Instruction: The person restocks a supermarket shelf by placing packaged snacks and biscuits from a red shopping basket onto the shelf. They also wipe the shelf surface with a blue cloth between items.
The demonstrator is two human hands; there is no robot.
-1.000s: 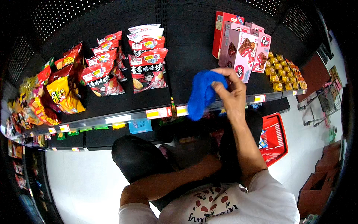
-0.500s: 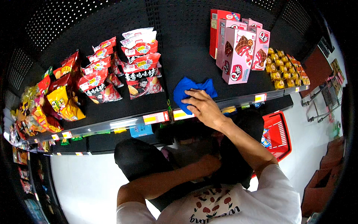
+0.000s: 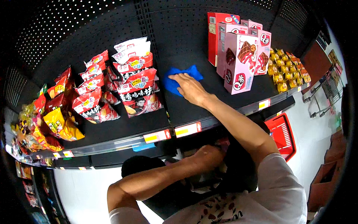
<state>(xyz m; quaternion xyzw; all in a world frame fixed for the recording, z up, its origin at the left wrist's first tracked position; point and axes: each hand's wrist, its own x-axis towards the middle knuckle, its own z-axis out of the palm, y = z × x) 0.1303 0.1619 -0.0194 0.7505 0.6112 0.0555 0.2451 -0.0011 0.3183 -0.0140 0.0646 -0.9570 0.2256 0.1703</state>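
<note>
A blue cloth [image 3: 194, 71] lies crumpled on the black shelf [image 3: 186, 110], between the red snack bags and the pink boxes. My right hand [image 3: 189, 89] rests on top of it, fingers stretched out and pressing it against the surface. Part of the cloth is hidden under the palm. My left forearm crosses low in front of my body, and my left hand [image 3: 212, 154] is near my knees below the shelf edge. Its fingers are hidden in shadow, so I cannot make out whether it holds anything.
Red snack bags [image 3: 140, 89] stand in rows left of the cloth, with a yellow bag [image 3: 62, 125] farther left. Pink boxes [image 3: 238, 63] and small yellow-wrapped items [image 3: 281, 71] stand to the right. Price tags line the front edge. A red basket [image 3: 281, 136] sits on the floor.
My right hand has slid the cloth from the shelf's front edge back and left, toward the red bags. The whole view has shifted slightly, and my left forearm sits a little higher.
</note>
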